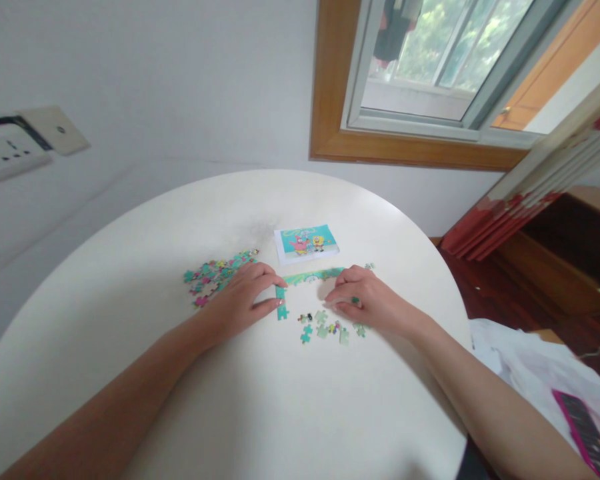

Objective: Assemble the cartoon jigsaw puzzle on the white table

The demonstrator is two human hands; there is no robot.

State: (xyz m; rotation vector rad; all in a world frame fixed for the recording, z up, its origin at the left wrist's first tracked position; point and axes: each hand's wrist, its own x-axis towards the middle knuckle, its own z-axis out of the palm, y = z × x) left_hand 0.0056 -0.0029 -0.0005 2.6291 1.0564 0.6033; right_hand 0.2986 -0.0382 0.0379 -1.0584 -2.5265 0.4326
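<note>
A round white table (260, 407) carries a partly joined teal jigsaw border (314, 275): a top strip and a short left column (281, 301). My left hand (243, 297) lies beside that column, fingers stretched, fingertips touching it. My right hand (363, 299) rests at the strip's right end, fingers curled down over a small green piece (355, 301). Several loose pieces (325, 328) lie between and below the hands. A pile of loose pieces (215, 275) sits left of my left hand.
The puzzle's picture card (306, 243) lies beyond the border, toward the wall. A wall socket (10, 150) is at far left, a window (430, 60) above right, a curtain (535, 187) at right. White cloth and a dark pink-edged object (583, 433) lie at lower right.
</note>
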